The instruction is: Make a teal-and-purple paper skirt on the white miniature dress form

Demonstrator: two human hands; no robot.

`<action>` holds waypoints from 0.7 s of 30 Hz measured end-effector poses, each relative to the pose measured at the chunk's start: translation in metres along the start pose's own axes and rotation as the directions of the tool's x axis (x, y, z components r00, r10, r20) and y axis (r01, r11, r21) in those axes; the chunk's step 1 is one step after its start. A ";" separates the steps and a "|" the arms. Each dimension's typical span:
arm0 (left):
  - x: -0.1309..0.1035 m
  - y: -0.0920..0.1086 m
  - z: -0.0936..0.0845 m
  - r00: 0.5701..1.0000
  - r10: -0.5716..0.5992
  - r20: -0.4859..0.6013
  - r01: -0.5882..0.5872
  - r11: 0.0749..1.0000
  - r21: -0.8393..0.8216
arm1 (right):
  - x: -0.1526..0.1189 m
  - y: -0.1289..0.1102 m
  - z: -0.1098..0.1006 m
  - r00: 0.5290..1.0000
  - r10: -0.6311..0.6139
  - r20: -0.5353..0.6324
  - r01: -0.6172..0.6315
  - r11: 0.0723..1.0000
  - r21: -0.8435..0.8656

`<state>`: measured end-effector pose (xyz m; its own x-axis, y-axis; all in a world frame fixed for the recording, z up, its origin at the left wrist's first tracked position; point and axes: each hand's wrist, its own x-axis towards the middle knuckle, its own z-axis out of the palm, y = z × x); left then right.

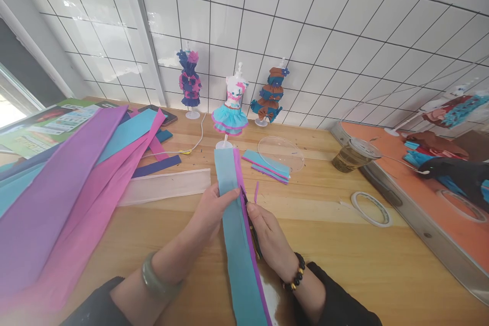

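Note:
A long strip of light blue crepe paper (240,265) with a purple edge runs from the middle of the table down toward me. My left hand (214,209) pinches the strip, thumb on top near the purple edge. Just to the right, my right hand (269,237) is closed around dark scissors (245,198), whose blades lie at the purple border. The handles are mostly covered by my fingers. A small purple offcut (256,192) lies beside the blades. Beyond, folded blue strips with pink-purple edges (267,163) rest on the table.
Long purple, pink and blue paper sheets (69,188) spread at left, with a white strip (164,187) beside them. Three small dressed mannequins (231,107) stand along the tiled wall. A lidded cup (353,155), a tape roll (371,209) and an orange metal-edged surface (412,188) are at right.

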<state>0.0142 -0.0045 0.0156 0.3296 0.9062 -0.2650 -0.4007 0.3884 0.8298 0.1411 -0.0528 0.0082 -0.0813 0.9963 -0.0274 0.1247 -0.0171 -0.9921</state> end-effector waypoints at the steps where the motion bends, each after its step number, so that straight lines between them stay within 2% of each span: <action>1: 0.000 0.000 0.000 1.000 0.011 -0.004 -0.011 1.000 0.001 | 0.000 0.000 0.000 1.000 -0.001 -0.002 0.001 1.000 -0.002; 9: 0.001 -0.004 -0.001 0.998 0.070 0.006 -0.071 0.993 0.098 | 0.000 -0.003 0.000 1.000 -0.009 -0.014 0.009 1.000 0.022; 21: 0.000 -0.006 -0.001 0.997 0.078 -0.023 -0.073 0.982 0.173 | 0.000 -0.002 -0.001 0.999 -0.002 -0.038 0.002 1.000 0.002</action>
<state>0.0160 -0.0068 0.0101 0.2772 0.9373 -0.2110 -0.2696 0.2867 0.9193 0.1415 -0.0529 0.0100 -0.0435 0.9988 -0.0209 0.1226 -0.0154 -0.9923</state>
